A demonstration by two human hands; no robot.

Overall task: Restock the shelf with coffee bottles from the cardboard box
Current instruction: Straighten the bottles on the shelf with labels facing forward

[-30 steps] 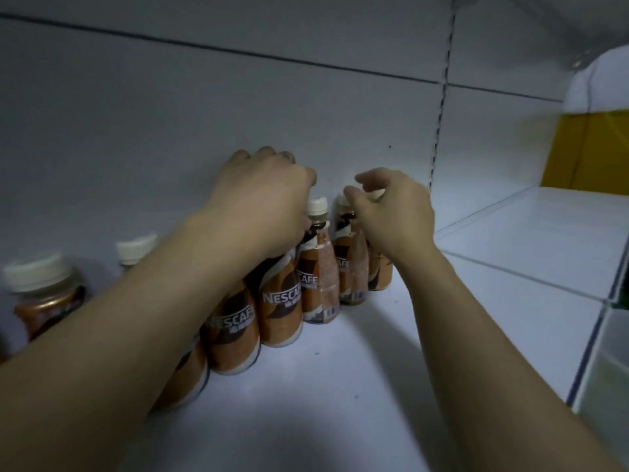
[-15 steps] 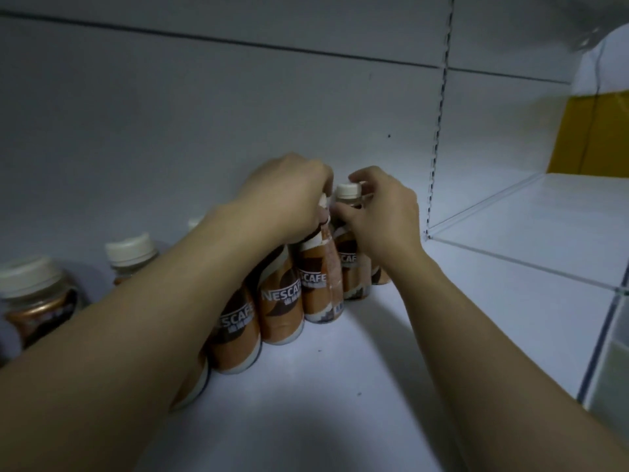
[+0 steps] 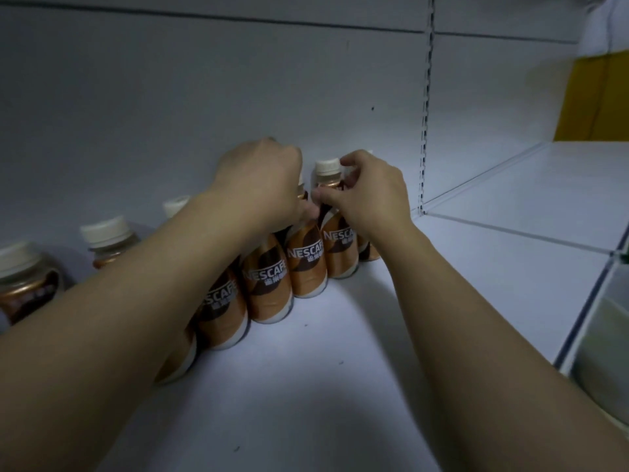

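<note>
At the back of the shelf [image 3: 306, 386], a row of coffee bottles [image 3: 272, 287] stands shoulder to shoulder along the rear wall [image 3: 170, 97], labels facing out. The right hand [image 3: 371, 195] pinches the neck of the second bottle from the right end [image 3: 335, 212], thumb and forefinger closed on it just under the white cap [image 3: 327, 166]; the other fingers curl loosely. The left hand [image 3: 263, 178] is cupped over the top of the next bottle [image 3: 306, 267], fingers folded down over its cap, though whether they truly clamp it is hidden by the back of the hand.

The step looks like squaring up the row's right end. To do it well, turn each bottle by the neck until its label faces front, and keep the base flat on the shelf so it slides rather than tips. Press the pair snug against their neighbours and back toward the wall, steadying one while shifting the other. Tall, narrow bottles packed this tightly could topple in a chain, so light, low pushes serve best. Bare shelf to the right, toward the slotted upright [image 3: 425, 114], leaves room for more. No cardboard box is in view.
</note>
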